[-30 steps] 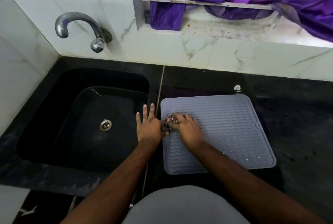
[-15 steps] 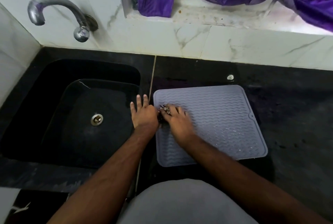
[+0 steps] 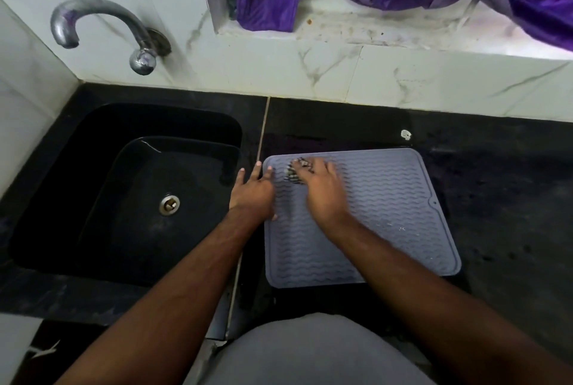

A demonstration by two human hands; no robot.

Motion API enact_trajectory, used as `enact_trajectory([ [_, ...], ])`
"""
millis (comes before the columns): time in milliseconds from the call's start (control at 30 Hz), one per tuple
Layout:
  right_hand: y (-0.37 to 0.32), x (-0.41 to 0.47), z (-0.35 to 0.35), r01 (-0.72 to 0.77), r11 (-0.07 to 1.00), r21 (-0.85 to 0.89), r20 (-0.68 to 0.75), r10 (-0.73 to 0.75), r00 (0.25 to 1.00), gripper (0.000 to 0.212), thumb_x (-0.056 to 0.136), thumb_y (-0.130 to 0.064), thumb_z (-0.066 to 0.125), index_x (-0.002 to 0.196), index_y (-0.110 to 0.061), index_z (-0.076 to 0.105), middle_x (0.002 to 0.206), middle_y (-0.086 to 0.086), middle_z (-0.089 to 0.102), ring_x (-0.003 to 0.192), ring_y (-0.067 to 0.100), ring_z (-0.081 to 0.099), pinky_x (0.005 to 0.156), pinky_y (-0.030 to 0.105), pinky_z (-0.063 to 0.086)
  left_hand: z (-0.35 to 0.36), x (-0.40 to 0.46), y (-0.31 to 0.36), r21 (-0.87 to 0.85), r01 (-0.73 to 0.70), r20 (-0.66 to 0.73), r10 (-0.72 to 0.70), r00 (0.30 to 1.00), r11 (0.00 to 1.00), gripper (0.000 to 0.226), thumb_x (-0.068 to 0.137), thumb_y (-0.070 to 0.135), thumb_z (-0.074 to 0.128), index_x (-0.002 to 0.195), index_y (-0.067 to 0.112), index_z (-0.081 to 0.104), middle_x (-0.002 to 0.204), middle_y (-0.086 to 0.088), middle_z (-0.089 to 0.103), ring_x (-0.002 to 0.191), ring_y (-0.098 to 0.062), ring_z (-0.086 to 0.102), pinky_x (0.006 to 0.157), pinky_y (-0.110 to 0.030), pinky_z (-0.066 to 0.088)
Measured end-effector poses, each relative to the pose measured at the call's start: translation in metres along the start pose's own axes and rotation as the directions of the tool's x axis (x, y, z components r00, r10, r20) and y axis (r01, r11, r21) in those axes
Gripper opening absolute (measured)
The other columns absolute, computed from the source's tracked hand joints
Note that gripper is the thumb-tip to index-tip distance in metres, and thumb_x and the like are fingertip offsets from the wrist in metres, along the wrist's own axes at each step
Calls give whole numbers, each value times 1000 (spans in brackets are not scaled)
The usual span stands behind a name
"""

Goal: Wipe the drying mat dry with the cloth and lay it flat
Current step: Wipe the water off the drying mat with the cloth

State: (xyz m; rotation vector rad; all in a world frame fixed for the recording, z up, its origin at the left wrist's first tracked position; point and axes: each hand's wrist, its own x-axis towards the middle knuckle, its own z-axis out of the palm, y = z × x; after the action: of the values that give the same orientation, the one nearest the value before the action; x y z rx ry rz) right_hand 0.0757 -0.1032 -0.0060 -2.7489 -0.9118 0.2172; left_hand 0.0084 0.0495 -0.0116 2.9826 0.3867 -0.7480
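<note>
The right hand (image 3: 322,190) grips a bunched cloth (image 3: 294,171) on the bumpy grey mat (image 3: 387,198); the left hand (image 3: 252,190) lies flat, open, at its edge.

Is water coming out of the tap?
No, the tap shows no stream, and the sink under it looks dry.

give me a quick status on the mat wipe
Right hand presses cloth on drying mat, far left corner. Left hand flat at mat's left edge. Droplets remain near right. Nothing blocking.
</note>
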Motion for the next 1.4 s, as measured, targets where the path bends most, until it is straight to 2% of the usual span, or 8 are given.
enact_trajectory([
  [267, 17, -17, 29, 323, 911, -258, 179, -283, 942, 60, 104, -25, 43, 159, -31, 20, 169, -4, 3, 145, 28, 24, 99, 49, 34, -18, 4, 18, 145, 63, 90, -77, 993, 987, 97, 85, 40, 76, 159, 11, 21, 168, -8, 13, 156, -25, 0, 123, -57, 1],
  [467, 96, -37, 5, 381, 789, -481, 159, -349, 924, 59, 101, -17, 43, 158, -24, 28, 168, 2, 15, 142, 33, 37, 97, 49, 40, -28, 7, 38, 206, 62, 87, -81, 993, 977, 70, 92, 28, 67, 152, 10, 37, 164, -16, 24, 155, -28, 7, 124, -55, 4],
  [633, 111, -34, -9, 196, 875, -443, 135, -151, 979, 62, 100, -16, 46, 157, -32, 27, 167, -2, 18, 140, 29, 36, 100, 48, 41, -23, 9, 28, 148, 31, 112, -48, 993, 988, 90, 84, 54, 72, 152, 9, 35, 164, -19, 22, 155, -30, 10, 124, -55, 8],
  [733, 76, -21, -14, -55, 989, -134, 33, 60, 998, 67, 94, -4, 44, 153, -36, 36, 159, -3, 35, 135, 29, 40, 106, 48, 39, -21, 10, 26, 65, 33, 92, -39, 995, 997, 92, 82, 59, 72, 151, 9, 37, 164, -18, 22, 155, -29, 11, 124, -55, 10],
  [833, 23, -4, -7, 6, 999, 51, -50, -4, 999, 74, 89, -3, 54, 154, -34, 34, 157, 0, 37, 135, 30, 40, 109, 47, 38, -17, 13, 30, 69, 36, 82, -42, 996, 997, 97, 81, 55, 74, 155, 10, 31, 166, -16, 16, 156, -27, 6, 124, -51, 11],
  [967, -14, 11, 18, 88, 995, 38, 147, -93, 985, 85, 83, -29, 76, 155, -33, 30, 163, -5, 27, 145, 22, 30, 114, 43, 29, -18, 15, 35, 71, 43, 87, -49, 995, 997, 94, 90, 43, 70, 160, 11, 16, 168, -8, 15, 156, -24, 2, 125, -49, 12],
  [1167, 49, 7, 19, 248, 957, -149, 114, -232, 966, 53, 103, -29, 44, 152, -45, 32, 166, -13, 19, 141, 22, 31, 107, 45, 29, -29, 18, 51, 264, 45, 158, -89, 983, 963, 79, 91, 40, 69, 155, 10, 32, 160, -16, 34, 150, -32, 27, 122, -46, 21],
  [1400, 172, -20, -1, -70, 994, -86, -40, 67, 997, 49, 103, -24, 47, 144, -51, 45, 159, -15, 35, 136, 21, 40, 106, 42, 34, -30, 24, 69, 446, 15, 160, -96, 982, 895, 50, 97, 35, 59, 140, 12, 53, 145, -10, 55, 138, -33, 45, 118, -51, 25],
])
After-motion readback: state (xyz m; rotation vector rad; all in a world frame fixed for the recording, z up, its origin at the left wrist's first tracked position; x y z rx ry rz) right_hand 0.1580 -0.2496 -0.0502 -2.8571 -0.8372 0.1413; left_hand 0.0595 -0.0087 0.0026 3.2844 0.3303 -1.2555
